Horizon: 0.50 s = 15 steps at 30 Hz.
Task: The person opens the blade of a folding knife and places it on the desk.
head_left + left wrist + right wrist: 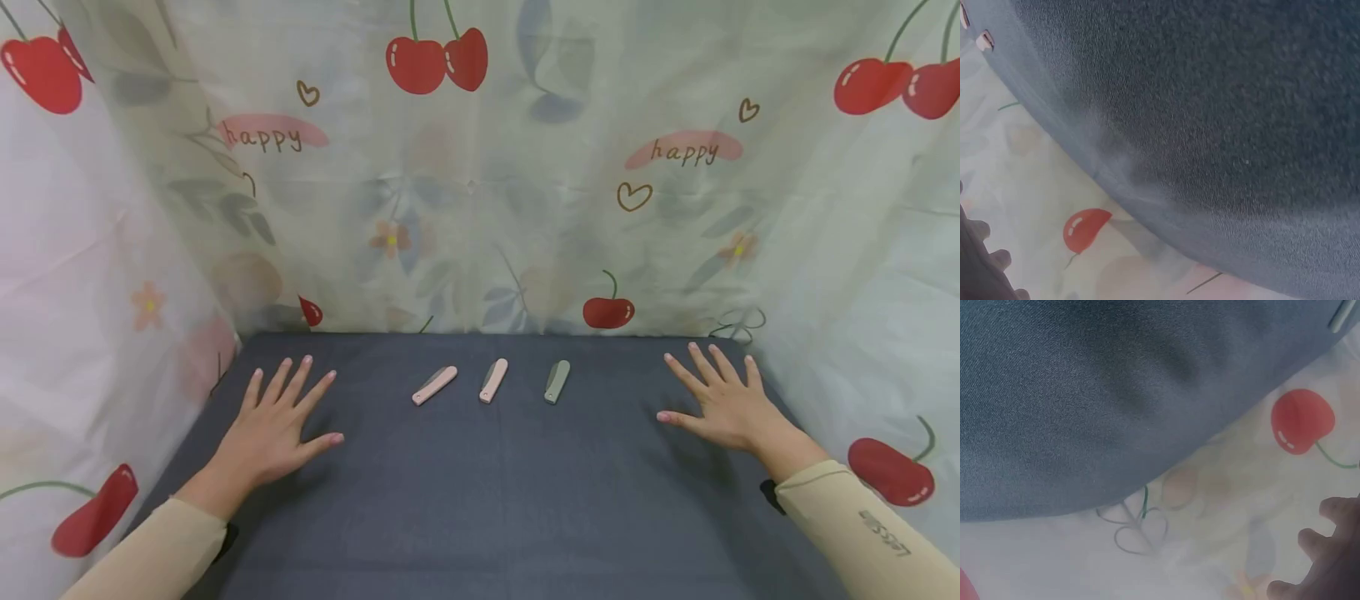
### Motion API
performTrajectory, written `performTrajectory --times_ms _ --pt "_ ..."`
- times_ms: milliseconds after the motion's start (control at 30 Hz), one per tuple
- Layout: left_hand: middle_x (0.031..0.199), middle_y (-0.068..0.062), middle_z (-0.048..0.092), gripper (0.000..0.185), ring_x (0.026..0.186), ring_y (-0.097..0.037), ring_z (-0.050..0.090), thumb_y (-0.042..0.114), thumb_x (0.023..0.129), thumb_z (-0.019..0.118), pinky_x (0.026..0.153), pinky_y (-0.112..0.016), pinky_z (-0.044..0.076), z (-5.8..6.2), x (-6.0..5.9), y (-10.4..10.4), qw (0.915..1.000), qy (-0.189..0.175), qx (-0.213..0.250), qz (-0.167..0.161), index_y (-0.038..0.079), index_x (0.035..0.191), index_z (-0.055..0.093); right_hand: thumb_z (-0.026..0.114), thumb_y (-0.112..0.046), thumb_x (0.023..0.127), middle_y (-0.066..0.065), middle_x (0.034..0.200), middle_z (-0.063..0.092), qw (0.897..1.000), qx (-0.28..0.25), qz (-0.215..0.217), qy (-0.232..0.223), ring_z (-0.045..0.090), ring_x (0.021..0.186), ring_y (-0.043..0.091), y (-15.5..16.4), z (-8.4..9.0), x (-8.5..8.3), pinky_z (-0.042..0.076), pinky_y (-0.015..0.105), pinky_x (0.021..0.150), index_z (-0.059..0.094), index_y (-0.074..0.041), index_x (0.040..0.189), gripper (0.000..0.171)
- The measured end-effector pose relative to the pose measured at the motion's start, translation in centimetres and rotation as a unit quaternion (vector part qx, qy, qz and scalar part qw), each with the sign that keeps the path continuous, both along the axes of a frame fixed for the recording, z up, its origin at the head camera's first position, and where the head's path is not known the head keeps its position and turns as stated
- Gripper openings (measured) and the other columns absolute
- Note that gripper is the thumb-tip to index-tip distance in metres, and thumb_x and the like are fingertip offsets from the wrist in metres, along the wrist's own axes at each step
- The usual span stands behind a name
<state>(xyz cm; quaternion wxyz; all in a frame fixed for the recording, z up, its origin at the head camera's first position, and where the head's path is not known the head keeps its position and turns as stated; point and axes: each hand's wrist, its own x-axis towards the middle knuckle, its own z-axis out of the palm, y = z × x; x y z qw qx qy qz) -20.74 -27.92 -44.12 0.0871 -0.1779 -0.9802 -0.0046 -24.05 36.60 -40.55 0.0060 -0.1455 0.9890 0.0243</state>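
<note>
A: Left hand (273,429) flat on dark blue cloth table top (487,500), fingers spread, holding nothing. Right hand (723,404) likewise: splayed, palm down, gripping nothing.

B: Between them, well apart from both?

A: Three small folded pocket knives in a row near the back edge: pale pink plastic-handled knife (434,386) on the left, second pink knife (493,381) in the middle, grey-green knife (557,382) on the right. None touched.

B: Step in hand?

A: Probably a resting pose, nothing picked up yet. Next, likely reaching inward and pinching one slim handle.

B: Backdrop?

A: Cherry-printed translucent curtain (480,167) on three sides.
</note>
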Motion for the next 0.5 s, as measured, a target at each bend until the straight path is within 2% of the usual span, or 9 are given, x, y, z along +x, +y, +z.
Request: performTrajectory --times_ms 200,500 --pt "0.165 -0.020 0.012 0.093 0.150 -0.044 0.009 0.078 0.089 0.046 0.114 -0.066 -0.001 -0.5 -0.3 0.4 1.0000 0.006 0.000 -0.003 0.023 0.161 0.022 0.047 -0.077 0.089 0.025 0.165 0.003 1.000 -0.009 -0.004 0.000 0.002 0.147 0.052 -0.1 -0.1 0.3 -0.009 0.076 0.105 0.007 -0.024 0.162 0.098" --pt "0.165 -0.020 0.013 0.093 0.151 -0.043 0.008 0.078 0.089 0.045 0.115 -0.065 -0.004 -0.7 -0.6 1.3 1.0000 0.004 0.006 -0.002 0.023 0.160 0.022 0.050 -0.075 0.090 0.026 0.164 0.004 0.999 -0.041 -0.003 -0.001 0.003 0.147 0.053 -0.9 -0.2 0.6 -0.007 0.075 0.106 0.011 -0.022 0.162 0.097"
